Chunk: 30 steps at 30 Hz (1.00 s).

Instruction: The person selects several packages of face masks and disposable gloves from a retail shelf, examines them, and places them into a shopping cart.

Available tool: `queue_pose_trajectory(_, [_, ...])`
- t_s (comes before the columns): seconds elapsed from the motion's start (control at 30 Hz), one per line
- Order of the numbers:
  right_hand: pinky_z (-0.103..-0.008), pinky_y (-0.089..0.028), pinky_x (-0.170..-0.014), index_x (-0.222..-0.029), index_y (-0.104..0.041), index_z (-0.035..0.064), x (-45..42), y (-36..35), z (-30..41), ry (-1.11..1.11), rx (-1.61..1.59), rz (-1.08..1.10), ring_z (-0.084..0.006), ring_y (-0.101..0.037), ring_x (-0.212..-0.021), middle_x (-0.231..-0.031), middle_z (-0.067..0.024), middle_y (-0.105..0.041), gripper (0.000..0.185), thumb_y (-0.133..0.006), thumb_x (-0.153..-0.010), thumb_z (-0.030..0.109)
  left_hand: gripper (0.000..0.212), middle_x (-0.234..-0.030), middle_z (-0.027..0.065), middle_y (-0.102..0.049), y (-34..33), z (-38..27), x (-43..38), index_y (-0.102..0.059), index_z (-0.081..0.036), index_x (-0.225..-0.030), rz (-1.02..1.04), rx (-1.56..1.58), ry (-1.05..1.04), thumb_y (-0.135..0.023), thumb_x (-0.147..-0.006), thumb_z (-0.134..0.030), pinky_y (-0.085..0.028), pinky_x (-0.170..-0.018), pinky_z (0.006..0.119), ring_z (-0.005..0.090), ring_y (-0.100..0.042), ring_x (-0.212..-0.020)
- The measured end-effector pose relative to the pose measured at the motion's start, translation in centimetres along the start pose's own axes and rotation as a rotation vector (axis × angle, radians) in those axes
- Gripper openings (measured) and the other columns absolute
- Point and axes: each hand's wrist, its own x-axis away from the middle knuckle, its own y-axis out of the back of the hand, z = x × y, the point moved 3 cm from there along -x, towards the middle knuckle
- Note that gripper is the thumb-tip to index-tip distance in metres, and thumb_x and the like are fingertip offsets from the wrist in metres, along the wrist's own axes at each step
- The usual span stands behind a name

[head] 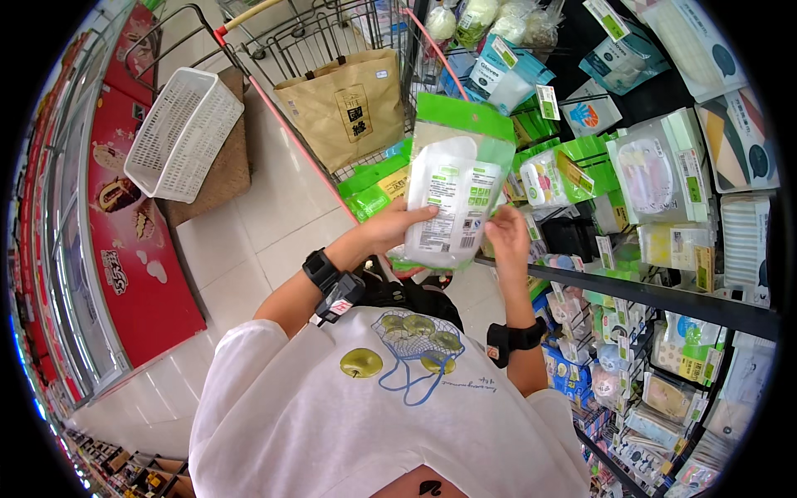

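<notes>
A flat clear plastic package (457, 187) with a green header is held up in front of me. Its printed back faces me, with small text, icons and a barcode, and a white item shows through. My left hand (395, 224) grips its left edge, thumb lying across the front. At the right edge, the curled fingers of my right hand (507, 233) pinch the plastic. Behind my left hand is another green package (377, 187); whether that hand holds it too or it rests on the cart is hidden.
A wire shopping cart (305, 159) with red side rails stands ahead, carrying a brown bag (348, 112). Hanging goods, including gloves (498, 75), fill the rack at right, above a black shelf rail (654, 295). At left are a white basket (183, 134) and a red freezer (146, 280).
</notes>
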Motion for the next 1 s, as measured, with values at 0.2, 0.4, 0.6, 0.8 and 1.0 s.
queue_pose_trajectory(0.2, [-0.0284,-0.033,-0.087,-0.113,-0.041,-0.0002,0.8,-2.4,2.7,-0.115,-0.410,0.144,-0.0156,-0.044,-0.102,-0.108,-0.0083,-0.049,0.043,-0.058,-0.075,0.010,0.045,-0.117,0.0142,-0.045,1.3,-2.1,3.5,-0.035,0.000,-0.120,0.101,0.033,0.058,-0.053,-0.080,-0.013,-0.038,-0.091,0.038,0.0246,-0.046,-0.106])
queue_pose_trajectory(0.4, [-0.0294,-0.038,-0.084,-0.110,-0.045,-0.0008,2.5,-4.4,3.8,-0.093,-0.269,0.291,-0.0156,-0.050,-0.096,-0.106,-0.0078,-0.052,0.039,-0.060,-0.075,0.008,0.049,-0.120,0.0127,-0.043,3.2,-2.5,5.1,-0.035,-0.001,-0.121,0.145,0.033,0.059,-0.056,-0.078,-0.011,-0.033,-0.093,0.041,0.0251,-0.043,-0.109])
queue_pose_trajectory(0.6, [-0.0291,-0.037,-0.084,-0.107,-0.047,-0.0014,2.9,-4.9,4.6,-0.030,-0.230,0.302,-0.0154,-0.049,-0.096,-0.105,-0.0078,-0.053,0.036,-0.060,-0.075,0.008,0.049,-0.120,0.0129,-0.043,3.6,-2.8,5.4,-0.036,-0.001,-0.121,0.212,0.036,0.058,-0.057,-0.077,-0.009,-0.032,-0.093,0.040,0.0254,-0.043,-0.109])
queue_pose_trajectory(0.8, [-0.0289,-0.037,-0.084,-0.107,-0.047,-0.0011,3.2,-4.8,4.8,-0.027,-0.205,0.302,-0.0153,-0.049,-0.096,-0.105,-0.0081,-0.053,0.035,-0.059,-0.075,0.006,0.048,-0.119,0.0130,-0.045,4.0,-2.3,5.1,-0.038,-0.001,-0.120,0.237,0.022,0.059,-0.057,-0.077,-0.008,-0.033,-0.092,0.040,0.0250,-0.043,-0.109])
queue_pose_trajectory(1.0, [-0.0288,-0.037,-0.084,-0.106,-0.048,-0.0011,3.2,-4.7,4.8,-0.011,-0.192,0.300,-0.0151,-0.049,-0.095,-0.103,-0.0075,-0.054,0.033,-0.059,-0.075,0.005,0.046,-0.117,0.0128,-0.046,4.0,-2.2,5.0,-0.040,0.000,-0.119,0.232,0.032,0.041,-0.057,-0.076,-0.007,-0.033,-0.092,0.038,0.0244,-0.044,-0.108])
